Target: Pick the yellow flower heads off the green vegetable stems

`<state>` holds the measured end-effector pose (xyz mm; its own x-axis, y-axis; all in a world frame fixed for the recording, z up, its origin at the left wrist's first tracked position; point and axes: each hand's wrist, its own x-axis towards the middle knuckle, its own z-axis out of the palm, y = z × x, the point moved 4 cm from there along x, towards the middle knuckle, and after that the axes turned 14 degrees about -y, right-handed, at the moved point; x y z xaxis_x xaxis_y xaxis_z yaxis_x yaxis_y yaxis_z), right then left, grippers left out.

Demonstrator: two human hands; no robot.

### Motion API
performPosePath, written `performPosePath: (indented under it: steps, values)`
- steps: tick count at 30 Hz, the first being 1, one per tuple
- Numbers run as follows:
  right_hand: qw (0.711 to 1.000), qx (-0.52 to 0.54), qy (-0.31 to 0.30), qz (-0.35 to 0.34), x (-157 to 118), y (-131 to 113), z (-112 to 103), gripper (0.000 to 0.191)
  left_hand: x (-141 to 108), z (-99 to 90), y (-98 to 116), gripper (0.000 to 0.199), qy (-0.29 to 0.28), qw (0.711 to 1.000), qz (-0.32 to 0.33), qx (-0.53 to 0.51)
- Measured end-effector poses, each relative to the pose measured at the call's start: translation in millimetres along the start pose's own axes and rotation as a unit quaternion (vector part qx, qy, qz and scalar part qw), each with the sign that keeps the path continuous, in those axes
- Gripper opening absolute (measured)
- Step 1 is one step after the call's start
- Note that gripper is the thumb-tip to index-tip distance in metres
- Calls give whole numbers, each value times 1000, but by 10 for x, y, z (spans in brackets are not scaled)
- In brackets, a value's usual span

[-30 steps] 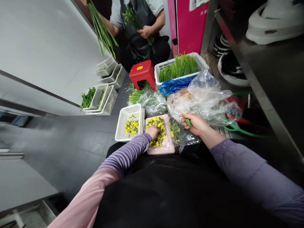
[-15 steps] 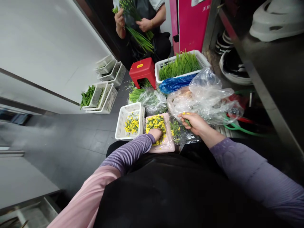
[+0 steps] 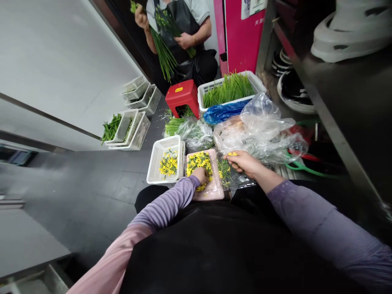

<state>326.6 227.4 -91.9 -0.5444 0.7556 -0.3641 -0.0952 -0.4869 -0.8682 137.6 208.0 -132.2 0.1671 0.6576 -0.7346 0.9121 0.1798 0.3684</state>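
Observation:
My left hand (image 3: 200,175) reaches down into a heap of yellow flowers (image 3: 196,160) with green stems, lying in a pink tray (image 3: 217,190) on my lap. Its fingers are curled, and whatever they hold is hidden. To the right, my right hand (image 3: 245,162) is closed around a small bunch of yellow flowers (image 3: 232,154), whose heads poke out above the fingers. Below that hand, loose flower stems (image 3: 225,171) lie on clear plastic. On the left, a white basket (image 3: 150,173) holds more yellow flower heads (image 3: 168,164).
Beyond sit plastic bags (image 3: 251,130), a blue bag (image 3: 225,111), a red stool (image 3: 183,92) and a basket of green stalks (image 3: 228,92). A co-worker (image 3: 180,36) holds long green stalks. Stacked baskets (image 3: 134,139) stand left; a metal shelf (image 3: 330,110) borders the right.
My right hand has shifted slightly left and turned; the green stem seen in it before no longer shows. The co-worker's raised hand has pulled a bundle of stalks up and left.

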Motion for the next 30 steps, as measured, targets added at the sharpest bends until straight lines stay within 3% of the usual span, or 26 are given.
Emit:
performPosePath:
  steps: [2, 5, 9, 15, 19, 23, 26, 30]
  values:
    - [994, -103, -19, 0, 24, 36, 49, 16, -124, -123, 86, 8, -26, 994, 17, -106]
    - [966, -252, -36, -41, 58, 71, 132, 15, -287, -262, 325, 12, -39, 956, 90, -276]
    - [934, -339, -66, -89, 66, 69, 220, 17, -374, -306, 573, 19, -23, 917, 145, -370]
    - [880, -466, -2, -89, 65, -4, 119, 16, -367, -322, 657, 17, -26, 906, 156, -392]
    - [848, -526, -7, -66, 66, 4, 72, 18, -404, -355, 710, 16, -33, 919, 146, -364]
    - [820, -568, -33, -68, -23, -23, 141, 15, -434, -348, 763, 11, -79, 933, 139, -322]
    - [824, -556, -53, -97, -69, -87, 173, 14, -412, -354, 770, 10, -92, 927, 151, -331]
    - [892, -440, -4, -103, -75, -188, 71, 16, -297, -338, 699, 9, -26, 876, 122, -466]
